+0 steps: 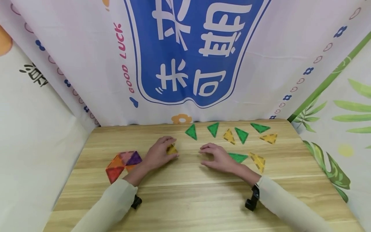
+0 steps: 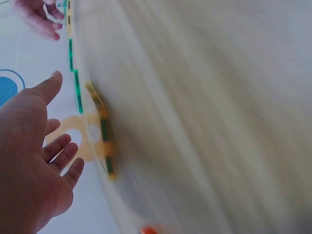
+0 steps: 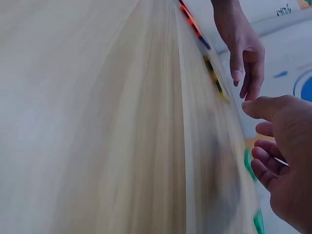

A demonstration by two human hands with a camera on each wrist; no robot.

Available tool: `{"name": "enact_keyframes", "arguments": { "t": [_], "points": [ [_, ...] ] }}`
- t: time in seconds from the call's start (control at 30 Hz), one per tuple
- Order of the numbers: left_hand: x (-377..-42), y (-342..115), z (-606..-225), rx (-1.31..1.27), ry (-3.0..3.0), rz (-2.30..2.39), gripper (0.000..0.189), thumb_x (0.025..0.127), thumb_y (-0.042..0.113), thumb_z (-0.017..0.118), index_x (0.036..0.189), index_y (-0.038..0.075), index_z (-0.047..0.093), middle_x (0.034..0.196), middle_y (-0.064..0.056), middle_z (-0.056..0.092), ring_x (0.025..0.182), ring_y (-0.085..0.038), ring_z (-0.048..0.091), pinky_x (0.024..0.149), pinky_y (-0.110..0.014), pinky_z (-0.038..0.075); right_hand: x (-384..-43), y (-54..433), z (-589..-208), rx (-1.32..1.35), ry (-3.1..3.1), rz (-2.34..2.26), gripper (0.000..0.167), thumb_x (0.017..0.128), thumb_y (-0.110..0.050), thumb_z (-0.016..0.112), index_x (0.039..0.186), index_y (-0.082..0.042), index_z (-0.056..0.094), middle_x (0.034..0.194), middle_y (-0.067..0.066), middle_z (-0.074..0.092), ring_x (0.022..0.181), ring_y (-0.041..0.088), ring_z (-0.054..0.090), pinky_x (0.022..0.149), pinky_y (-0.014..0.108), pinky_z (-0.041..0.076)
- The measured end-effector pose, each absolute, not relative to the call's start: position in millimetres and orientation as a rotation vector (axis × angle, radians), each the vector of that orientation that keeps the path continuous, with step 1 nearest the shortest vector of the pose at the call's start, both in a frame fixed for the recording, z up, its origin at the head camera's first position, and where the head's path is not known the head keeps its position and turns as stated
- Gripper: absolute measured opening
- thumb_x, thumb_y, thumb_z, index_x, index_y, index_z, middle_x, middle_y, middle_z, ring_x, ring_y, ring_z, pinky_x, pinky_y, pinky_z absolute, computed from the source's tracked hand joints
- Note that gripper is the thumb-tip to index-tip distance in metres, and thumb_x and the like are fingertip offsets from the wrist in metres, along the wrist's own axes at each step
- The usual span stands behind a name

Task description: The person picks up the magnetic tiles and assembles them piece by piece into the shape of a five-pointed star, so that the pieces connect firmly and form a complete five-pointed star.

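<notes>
Left hand (image 1: 159,154) hovers by a yellow triangle (image 1: 172,149), thumb and fingers apart. Right hand (image 1: 218,158) hovers near a green triangle (image 1: 239,157), thumb apart from loosely bent fingers.

Tabletop (image 1: 191,206): wood-look grain, smooth, faint sheen
Yellow tile (image 1: 172,150): translucent plastic by its look, smooth
Green tile (image 1: 239,157): likewise translucent, plastic-looking
Red tile (image 1: 114,174): see-through plastic look, smooth
Backdrop (image 1: 255,77): printed cloth, matt, lightly creased
Sleeve (image 1: 107,206): plain matt cloth
Wrist mount (image 1: 251,203): dark, plastic-looking

A yellow triangular tile (image 1: 171,150) lies on the table (image 1: 188,199).
</notes>
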State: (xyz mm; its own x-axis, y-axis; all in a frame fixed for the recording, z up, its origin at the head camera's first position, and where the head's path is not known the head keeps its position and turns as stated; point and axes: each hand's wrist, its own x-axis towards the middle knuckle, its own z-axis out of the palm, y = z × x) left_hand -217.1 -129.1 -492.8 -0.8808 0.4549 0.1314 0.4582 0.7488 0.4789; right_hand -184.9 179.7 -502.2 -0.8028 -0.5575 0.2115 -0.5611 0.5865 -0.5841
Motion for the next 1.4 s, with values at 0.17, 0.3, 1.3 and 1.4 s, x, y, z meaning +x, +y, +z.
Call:
{"name": "enact_keyframes", "arguments": {
  "t": [0.17, 0.3, 1.3, 1.4],
  "points": [
    [-230.4, -103.6, -490.5, -0.728, -2.966, -0.788, 0.075, 0.093, 0.044, 0.083, 0.152, 0.006, 0.057, 0.153, -0.017, 0.055, 0.142, -0.036, 0.052, 0.114, -0.053, 0.048, -172.8, 220.6, -502.3, 0.976, -2.751, 1.025, 0.041, 0.089, -0.015, 0.088, 0.126, -0.002, 0.076, 0.132, 0.015, 0.069, 0.124, 0.031, 0.065, 0.103, 0.05, 0.056],
    [-242.8, -87.7, -492.0, -0.675, -2.989, -0.783, 0.078, 0.093, 0.046, 0.082, 0.153, 0.006, 0.055, 0.155, -0.018, 0.053, 0.143, -0.036, 0.051, 0.115, -0.053, 0.047, -162.0, 252.2, -502.0, 0.935, -2.742, 0.974, 0.041, 0.088, -0.014, 0.088, 0.126, -0.003, 0.076, 0.131, 0.014, 0.069, 0.122, 0.032, 0.066, 0.099, 0.052, 0.058],
    [-282.9, -27.8, -513.2, -0.366, -3.086, -0.746, 0.087, 0.089, 0.051, 0.084, 0.158, 0.01, 0.049, 0.157, -0.014, 0.052, 0.144, -0.033, 0.048, 0.118, -0.049, 0.045, -123.8, 385.1, -506.7, 0.704, -2.884, 0.766, 0.06, 0.075, -0.022, 0.098, 0.125, 0.0, 0.075, 0.132, 0.016, 0.067, 0.121, 0.041, 0.063, 0.103, 0.006, 0.033],
    [-282.9, -26.1, -513.5, -0.369, -3.086, -0.721, 0.084, 0.09, 0.05, 0.084, 0.156, 0.008, 0.052, 0.155, -0.013, 0.053, 0.145, -0.032, 0.047, 0.118, -0.046, 0.045, -123.6, 386.7, -508.0, 0.723, -2.874, 0.758, 0.058, 0.074, -0.02, 0.098, 0.123, 0.0, 0.075, 0.129, 0.013, 0.068, 0.118, 0.038, 0.064, 0.101, 0.002, 0.031]
  ]
}}
